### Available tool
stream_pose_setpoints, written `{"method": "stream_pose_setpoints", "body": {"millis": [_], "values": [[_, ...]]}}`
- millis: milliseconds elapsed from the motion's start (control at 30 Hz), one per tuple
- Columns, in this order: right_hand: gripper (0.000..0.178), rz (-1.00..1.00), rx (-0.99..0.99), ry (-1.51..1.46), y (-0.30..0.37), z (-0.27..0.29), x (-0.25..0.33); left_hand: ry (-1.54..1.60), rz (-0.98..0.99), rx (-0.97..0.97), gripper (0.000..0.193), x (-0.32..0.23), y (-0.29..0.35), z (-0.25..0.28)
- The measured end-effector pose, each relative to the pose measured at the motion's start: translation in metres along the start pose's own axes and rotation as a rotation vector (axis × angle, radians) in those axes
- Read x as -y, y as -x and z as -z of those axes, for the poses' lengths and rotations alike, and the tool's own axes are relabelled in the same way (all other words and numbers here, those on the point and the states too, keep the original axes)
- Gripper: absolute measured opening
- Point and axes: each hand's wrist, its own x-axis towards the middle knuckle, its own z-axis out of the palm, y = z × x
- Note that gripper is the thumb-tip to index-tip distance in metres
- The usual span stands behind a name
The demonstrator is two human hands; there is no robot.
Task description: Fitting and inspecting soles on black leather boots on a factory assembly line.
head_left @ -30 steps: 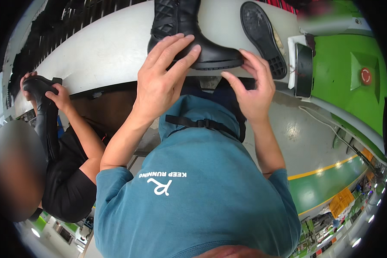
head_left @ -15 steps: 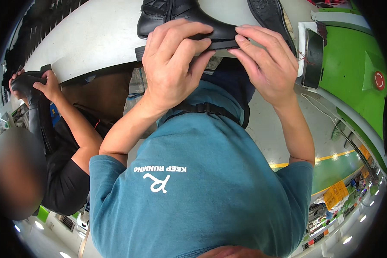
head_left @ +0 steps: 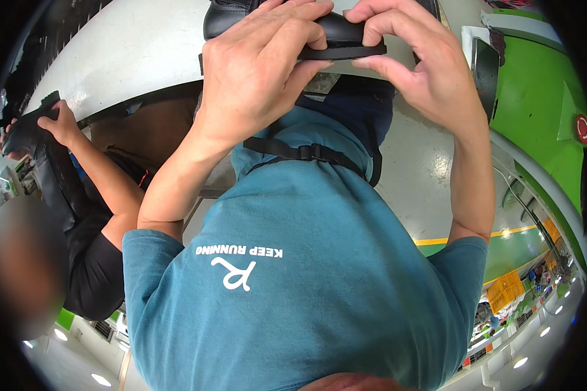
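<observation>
Black boot (head_left: pixel 341 28) and sole (head_left: pixel 343 51) are pinched by fingers of the right hand (head_left: pixel 430 57). Fingers of the left hand (head_left: pixel 257 72) appear likewise clamped.

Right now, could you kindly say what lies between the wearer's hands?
The head view shows the black boot's toe and black sole between left hand and right hand.

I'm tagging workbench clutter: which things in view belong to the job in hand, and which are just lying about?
Job in hand:
- black, smooth, leather-look boot
- black, thin-edged, rubber-look sole, pinched by left hand and right hand

Lying or standing by:
- black, flat, rectangular device, untouched
- green machine with round red button
</observation>
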Motion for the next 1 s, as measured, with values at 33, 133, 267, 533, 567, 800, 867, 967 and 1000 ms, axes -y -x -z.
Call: {"method": "stream_pose_setpoints", "body": {"millis": [33, 133, 267, 533, 567, 800, 867, 967, 1000], "values": [[0.033, 0.02, 0.02, -0.044, -0.001, 0.002, -0.003, 0.001, 0.001, 0.0, 0.038, 0.0, 0.0, 0.0], [0.033, 0.025, 0.012, -0.091, 0.004, -0.002, -0.018, 0.009, 0.005, -0.004, 0.036, 0.002, -0.001, -0.001], [0.035, -0.031, 0.011, -0.11, 0.002, 0.001, -0.02, 0.033, 0.032, 0.002, 0.036, 0.004, -0.001, -0.002], [0.041, -0.437, 0.029, -0.501, -0.014, 0.006, 0.001, 0.065, 0.052, -0.034, 0.034, 0.014, 0.007, -0.007], [0.041, -0.436, 0.029, -0.502, -0.014, 0.004, -0.004, 0.073, 0.063, -0.026, 0.034, 0.012, 0.006, -0.007], [0.035, 0.037, -0.178, 0.076, 0.004, -0.025, 0.009, 0.091, 0.087, -0.03, 0.032, 0.013, 0.006, -0.002], [0.027, 0.044, -0.296, 0.073, 0.011, -0.041, 0.007, 0.092, 0.08, -0.035, 0.032, 0.014, 0.005, -0.002], [0.024, -0.035, -0.236, 0.003, 0.003, -0.035, 0.009, 0.097, 0.073, -0.044, 0.033, 0.017, 0.007, 0.0], [0.024, -0.031, -0.237, 0.005, -0.001, -0.031, 0.01, 0.105, 0.071, -0.05, 0.033, 0.018, 0.007, 0.001]]}}
